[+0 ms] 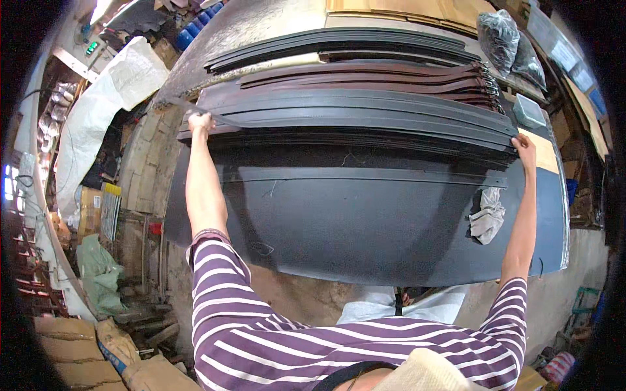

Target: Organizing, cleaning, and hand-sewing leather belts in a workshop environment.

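Observation:
My left hand [201,122] is closed around the left end of a long black leather-like strap [229,121], and part of it sticks out past my fingers. At the far right, my right hand [523,148] pinches the right end of a black strap at the edge of the stack. Both arms are spread wide. Between them lies a wide stack of black straps [352,118], several side by side and layered. One single strap [365,174] lies apart, closer to me on the dark tabletop [352,228]. A crumpled grey cloth [488,216] rests near my right forearm.
Behind the stack lie dark brown straps [365,77] and another black strap bundle [339,42]. A clear plastic box [529,112] and a cardboard piece [538,148] are at the right. Plastic bags [499,42] sit at the far right. Loose threads lie on the tabletop.

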{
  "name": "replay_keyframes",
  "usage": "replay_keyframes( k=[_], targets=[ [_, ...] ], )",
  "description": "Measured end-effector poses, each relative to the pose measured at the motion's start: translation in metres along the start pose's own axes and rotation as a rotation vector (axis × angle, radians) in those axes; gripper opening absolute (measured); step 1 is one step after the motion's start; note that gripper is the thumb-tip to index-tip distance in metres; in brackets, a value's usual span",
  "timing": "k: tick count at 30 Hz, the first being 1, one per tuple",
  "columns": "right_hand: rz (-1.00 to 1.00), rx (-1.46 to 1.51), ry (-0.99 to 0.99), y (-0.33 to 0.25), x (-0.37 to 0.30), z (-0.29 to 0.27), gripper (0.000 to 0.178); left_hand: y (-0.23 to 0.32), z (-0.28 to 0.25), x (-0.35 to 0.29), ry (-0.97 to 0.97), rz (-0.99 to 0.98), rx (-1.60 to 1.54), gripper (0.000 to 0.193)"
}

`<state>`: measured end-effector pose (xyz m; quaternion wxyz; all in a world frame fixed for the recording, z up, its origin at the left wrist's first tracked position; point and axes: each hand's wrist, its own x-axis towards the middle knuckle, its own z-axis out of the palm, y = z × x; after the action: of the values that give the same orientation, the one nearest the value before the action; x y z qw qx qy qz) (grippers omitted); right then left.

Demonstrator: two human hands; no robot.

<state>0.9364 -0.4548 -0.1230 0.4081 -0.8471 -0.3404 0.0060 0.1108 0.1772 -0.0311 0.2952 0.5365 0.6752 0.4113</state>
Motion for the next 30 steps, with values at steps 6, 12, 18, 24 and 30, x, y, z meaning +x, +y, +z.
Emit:
replay_keyframes(
  k=[6,12,18,24,30],
  targets=[
    [-0.067,0.177,-0.168,-0.034,-0.044,0.003,0.058,-0.04,0.018,-0.016,0.074,-0.121,-0.335,0.048],
    [-0.027,-0.005,0.051,-0.044,-0.047,-0.007,0.046,-0.039,0.018,-0.011,0.015,-0.01,-0.861,0.08],
    [-0.07,0.007,0.164,-0.087,-0.055,0.028,0.041,-0.043,-0.033,-0.002,0.248,0.286,0.261,0.072],
    [-0.093,-0.099,0.201,-0.069,-0.054,0.008,0.04,-0.047,0.036,-0.052,-0.067,0.212,0.678,0.075],
    [0.0,-0.203,0.223,-0.065,-0.06,-0.007,0.043,-0.007,0.055,-0.119,-0.234,0.301,0.741,0.104]
  ],
)
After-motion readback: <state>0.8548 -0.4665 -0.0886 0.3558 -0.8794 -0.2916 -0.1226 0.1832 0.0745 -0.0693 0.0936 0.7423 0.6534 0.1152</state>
